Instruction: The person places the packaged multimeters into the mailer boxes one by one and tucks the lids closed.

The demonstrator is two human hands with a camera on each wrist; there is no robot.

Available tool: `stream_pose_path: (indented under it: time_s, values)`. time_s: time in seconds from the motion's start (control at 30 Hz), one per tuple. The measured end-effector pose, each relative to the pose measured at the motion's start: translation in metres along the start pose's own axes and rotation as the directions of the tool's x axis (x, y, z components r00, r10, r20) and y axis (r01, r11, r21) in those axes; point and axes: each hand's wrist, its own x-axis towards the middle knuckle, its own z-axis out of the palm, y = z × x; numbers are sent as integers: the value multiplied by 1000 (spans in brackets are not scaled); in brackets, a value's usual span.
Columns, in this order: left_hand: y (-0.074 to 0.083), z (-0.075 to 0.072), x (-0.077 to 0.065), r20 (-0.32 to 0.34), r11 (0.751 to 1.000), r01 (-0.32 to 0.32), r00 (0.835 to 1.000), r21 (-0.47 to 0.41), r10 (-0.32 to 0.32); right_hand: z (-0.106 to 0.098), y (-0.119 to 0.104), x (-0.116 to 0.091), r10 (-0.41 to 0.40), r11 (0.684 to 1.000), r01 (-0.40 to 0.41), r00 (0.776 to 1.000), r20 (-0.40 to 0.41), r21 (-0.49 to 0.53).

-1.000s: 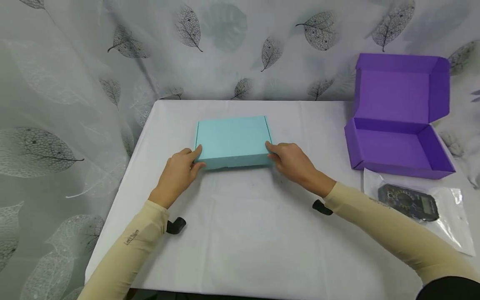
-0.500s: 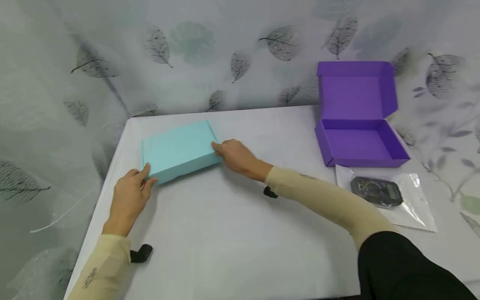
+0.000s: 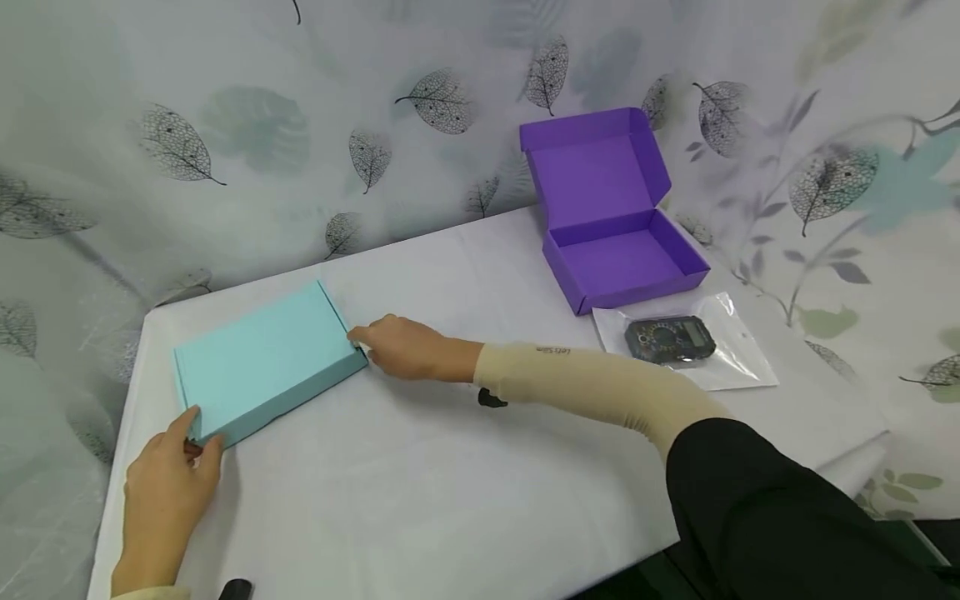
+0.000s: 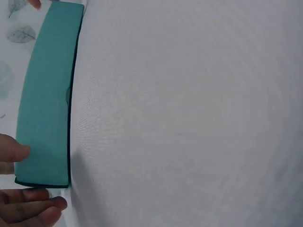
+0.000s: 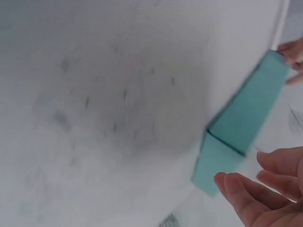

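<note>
A flat, lidded light-blue cardboard box (image 3: 262, 354) lies closed and turned at an angle on the left part of the table. My left hand (image 3: 167, 487) holds its near left corner. In the left wrist view the thumb (image 4: 18, 152) lies against the box's front wall (image 4: 49, 94), with the other fingers at its end. At the box's right end is my right hand (image 3: 408, 346), its fingertips by the corner. The right wrist view shows those fingers (image 5: 246, 196) loosely bent and parted beside the box's end wall (image 5: 215, 163); contact is hard to tell.
A purple cardboard box (image 3: 622, 267) stands at the back right with its lid raised. In front of it lies a black multimeter (image 3: 670, 339) in a clear plastic bag (image 3: 738, 358). A white cloth covers the table (image 3: 420, 492), and a leaf-patterned curtain (image 3: 300, 167) hangs behind.
The light-blue box has shifted left and turned at an angle, with both hands following it. The head view has swung to the right. The purple box and multimeter look unmoved on the table.
</note>
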Motion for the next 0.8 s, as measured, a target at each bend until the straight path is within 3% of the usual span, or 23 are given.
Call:
stream_pose_path:
  time_s: [0.07, 0.17, 0.3, 0.37, 0.43, 0.5, 0.57, 0.67, 0.8]
  values:
    - [0, 0, 0, 7, 1000, -2, 1000, 2, 2, -17, 9, -14, 5, 1000, -4, 1000, -22, 18]
    - [6, -3, 4, 84, 999, 36, 996, 31, -39, -48, 34, -45, 20, 999, -16, 995, -99, 47]
    - [28, -9, 8, 103, 989, 56, 992, 138, -71, -87, 80, -93, 114, 992, -95, 961, -253, 88]
    - [49, -7, 9, 20, 984, 18, 1000, 175, -21, -104, 107, -122, 186, 981, -154, 926, -328, 120]
    - [72, -4, 12, -73, 982, -55, 995, 179, 69, -120, 134, -152, 258, 966, -225, 883, -392, 128]
    - [97, 1, 17, -133, 977, -143, 977, 159, 165, -133, 160, -182, 327, 945, -303, 831, -449, 125]
    - [120, 7, 24, -169, 960, -250, 948, 126, 269, -142, 183, -208, 392, 914, -392, 778, -491, 110]
    - [155, 15, 32, -119, 933, -358, 925, 42, 361, -149, 210, -240, 477, 860, -498, 708, -520, 111]
    - [197, 35, 40, -4, 893, -444, 895, -71, 445, -144, 232, -271, 571, 792, -598, 652, -499, 124]
